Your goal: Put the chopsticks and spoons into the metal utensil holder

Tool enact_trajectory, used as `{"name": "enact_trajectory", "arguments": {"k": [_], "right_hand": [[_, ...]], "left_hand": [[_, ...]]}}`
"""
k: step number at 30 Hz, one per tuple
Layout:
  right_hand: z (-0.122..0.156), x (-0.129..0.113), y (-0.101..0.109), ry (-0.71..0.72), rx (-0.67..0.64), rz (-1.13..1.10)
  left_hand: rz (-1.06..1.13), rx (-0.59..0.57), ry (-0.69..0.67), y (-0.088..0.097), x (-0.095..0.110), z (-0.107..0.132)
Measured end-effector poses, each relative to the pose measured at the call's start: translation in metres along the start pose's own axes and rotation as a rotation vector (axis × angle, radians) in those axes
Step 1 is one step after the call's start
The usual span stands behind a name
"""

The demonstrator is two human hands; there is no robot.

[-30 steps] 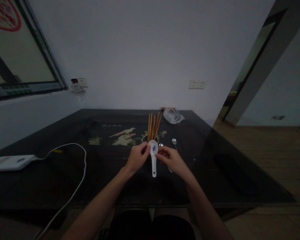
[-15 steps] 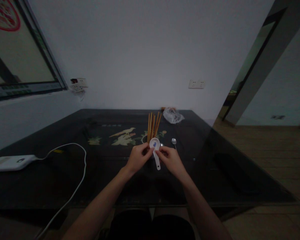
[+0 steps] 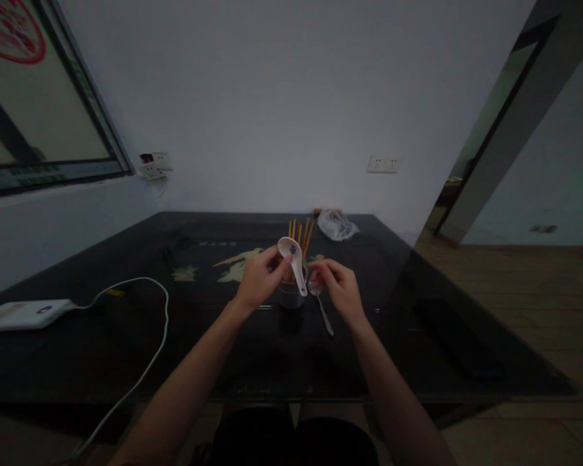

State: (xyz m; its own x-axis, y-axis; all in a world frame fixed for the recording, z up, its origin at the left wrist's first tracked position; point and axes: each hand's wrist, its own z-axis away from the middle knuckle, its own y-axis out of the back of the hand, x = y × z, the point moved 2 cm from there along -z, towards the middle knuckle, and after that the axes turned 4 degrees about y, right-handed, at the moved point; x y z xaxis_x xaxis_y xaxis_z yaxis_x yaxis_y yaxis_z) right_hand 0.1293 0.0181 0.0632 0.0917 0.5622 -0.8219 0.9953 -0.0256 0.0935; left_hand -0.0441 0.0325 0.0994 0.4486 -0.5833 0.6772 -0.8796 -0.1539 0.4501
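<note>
The white spoon [image 3: 296,267] is up off the worktop [image 3: 189,310], in front of and partly hiding the chopsticks [image 3: 309,233] that stand in a cup [image 3: 290,299]. Its bowl lies to the far left and its handle slants down toward the near right, the end showing against the cup's right side; whether it touches the cup I cannot tell. The left hand [image 3: 263,275] pinches it at the near-left part of the bowl, thumb over the rim. The right hand [image 3: 337,285] is half curled just right of the handle, its thumb and fingertips close together; I cannot tell whether anything is between them. Below that hand, a metal spoon [image 3: 324,317] lies on the worktop. The white spoon looks glazed, probably ceramic, so it should feel fairly light yet stiff, with no give under the fingers. Its smooth face is likely slippery, more so if wet, and a knock against the cup or a drop onto the hard worktop could chip or snap it. The middle of the handle seems the surest hold, thumb on top and fingers beneath; the rim pinch works, but leaves the long handle free to swing.
</note>
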Motion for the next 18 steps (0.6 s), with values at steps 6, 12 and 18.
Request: {"name": "enact_trajectory", "arguments": {"k": [6,12,18], "right_hand": [[-0.004,0.026,0.011,-0.061,0.173,-0.086],[-0.001,0.04,0.005,-0.108,0.101,0.053],[0.002,0.071,0.006,-0.157,-0.001,0.217]], "left_hand": [[0.123,0.102,0.079,0.0,-0.017,-0.017],[0.026,0.166,0.113,-0.006,-0.048,-0.02],[-0.086,0.137,0.123,-0.014,-0.071,-0.016]]}}
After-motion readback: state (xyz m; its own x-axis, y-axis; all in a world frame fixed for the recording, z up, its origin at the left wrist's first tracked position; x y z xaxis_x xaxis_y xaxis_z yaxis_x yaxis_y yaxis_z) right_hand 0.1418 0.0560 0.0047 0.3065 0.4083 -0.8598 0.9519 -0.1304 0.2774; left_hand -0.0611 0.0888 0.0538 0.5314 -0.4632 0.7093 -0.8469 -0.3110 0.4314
